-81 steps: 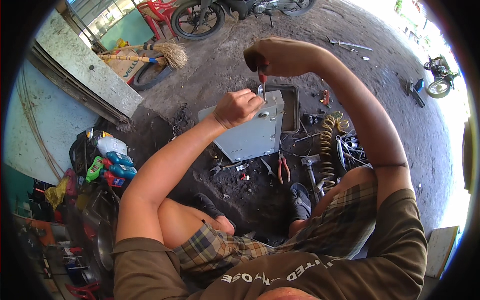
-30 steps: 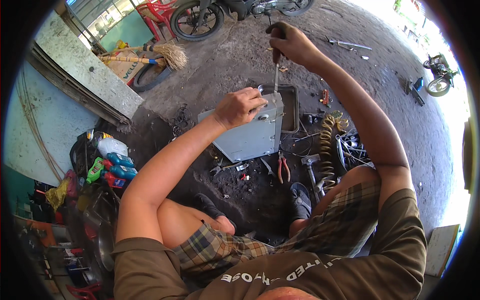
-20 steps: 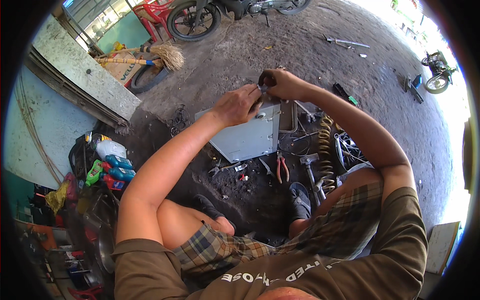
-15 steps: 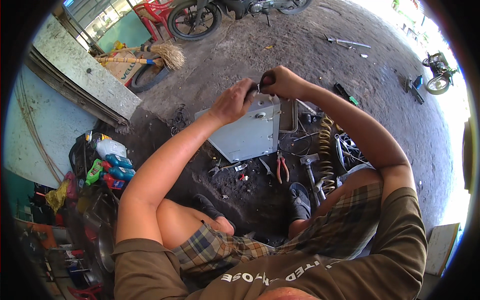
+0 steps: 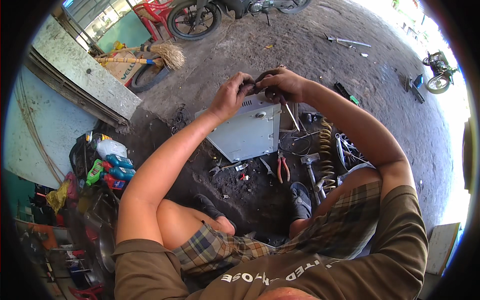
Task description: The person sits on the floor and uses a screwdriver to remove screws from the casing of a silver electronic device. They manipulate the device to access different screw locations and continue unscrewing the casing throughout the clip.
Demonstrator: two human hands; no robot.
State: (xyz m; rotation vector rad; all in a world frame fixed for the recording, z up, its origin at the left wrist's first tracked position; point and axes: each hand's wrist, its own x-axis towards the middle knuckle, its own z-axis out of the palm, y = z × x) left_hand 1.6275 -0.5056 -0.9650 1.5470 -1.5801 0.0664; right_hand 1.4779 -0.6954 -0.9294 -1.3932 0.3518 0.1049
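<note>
My left hand is closed at the far edge of a grey metal casing, its fingertips pinched on something small and dark that I cannot make out. Against it, the fingers of my right hand meet at the same spot. A screwdriver is tucked in my right hand, its bare shaft slanting down past the casing's right side. The casing lies on the dark ground, with a round knob or foot and small vent holes showing. Red-handled pliers rest just in front of it.
Right of the casing lie a hammer, a coil spring and a tray of tools. Oil bottles stand at left. Farther off are a straw broom, a loose tyre and a parked motorbike.
My right hand has turned, and the screwdriver shaft now points down out of it. My left hand has shifted slightly left and tilted; both hands stay together above the casing's far edge.
</note>
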